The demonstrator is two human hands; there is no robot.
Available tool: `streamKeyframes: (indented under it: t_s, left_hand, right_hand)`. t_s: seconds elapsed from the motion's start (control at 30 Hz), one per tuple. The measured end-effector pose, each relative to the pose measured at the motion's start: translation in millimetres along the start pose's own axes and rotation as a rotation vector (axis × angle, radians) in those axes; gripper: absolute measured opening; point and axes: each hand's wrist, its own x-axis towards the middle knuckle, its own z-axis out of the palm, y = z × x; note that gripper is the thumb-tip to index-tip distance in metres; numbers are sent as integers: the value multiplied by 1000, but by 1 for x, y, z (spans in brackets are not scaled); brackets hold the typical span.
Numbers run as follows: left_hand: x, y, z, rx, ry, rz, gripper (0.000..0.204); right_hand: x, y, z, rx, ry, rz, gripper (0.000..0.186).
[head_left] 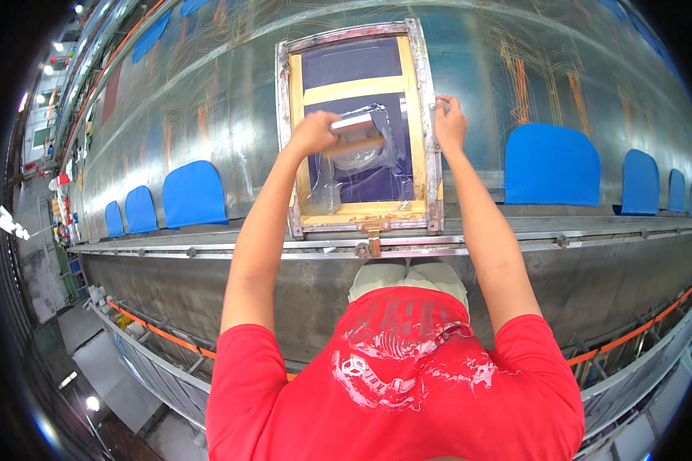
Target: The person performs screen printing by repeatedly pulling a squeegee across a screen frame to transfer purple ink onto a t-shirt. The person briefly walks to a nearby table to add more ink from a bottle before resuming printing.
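Note:
A framed printing screen (432, 138) with yellow tape borders and dark blue mesh lies flat on a long metal table (231, 115). My left hand (314, 132) grips a squeegee (355, 135) with a wooden handle, held on the mesh near the screen's middle, where pale ink is smeared. My right hand (449, 121) holds the screen's right frame edge, fingers curled over it. Both forearms reach up from my red shirt.
Blue fabric pieces lie in a row on the table: one (194, 192) to the left of the screen, one (551, 164) to the right, several more beyond. A metal rail (577, 240) runs along the table's near edge. Orange straps hang below.

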Motion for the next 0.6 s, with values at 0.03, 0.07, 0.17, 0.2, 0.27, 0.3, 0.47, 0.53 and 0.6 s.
streamKeyframes:
  t_s: [0.03,0.07,0.17,0.2,0.27,0.3,0.47,0.53,0.6]
  left_hand:
    - [5,5,-4,42,142,-80,37]
    - [6,4,3,81,291,-87,32]
    - [-5,-5,63,263,650,85,31]
    - [-16,2,82,274,710,110,32]
    - [-49,13,112,293,742,147,39]
    - [-65,16,122,298,717,161,44]
    - [-64,15,110,200,708,213,42]
    - [-29,11,82,159,752,182,34]
    - [1,3,55,163,695,149,35]
  right_hand:
    - [-1,-1,1,11,9,-15,19]
    - [-2,-3,1,-2,-11,-6,20]
    - [-6,-5,3,-26,-46,6,20]
    - [-7,-2,2,-15,-42,16,21]
    - [-4,0,0,19,-33,27,21]
    - [-2,3,-1,20,-1,-8,22]
    - [-1,5,-2,3,13,-7,22]
    - [2,1,-4,2,-24,9,22]
    - [1,-1,-2,-4,-55,-1,23]
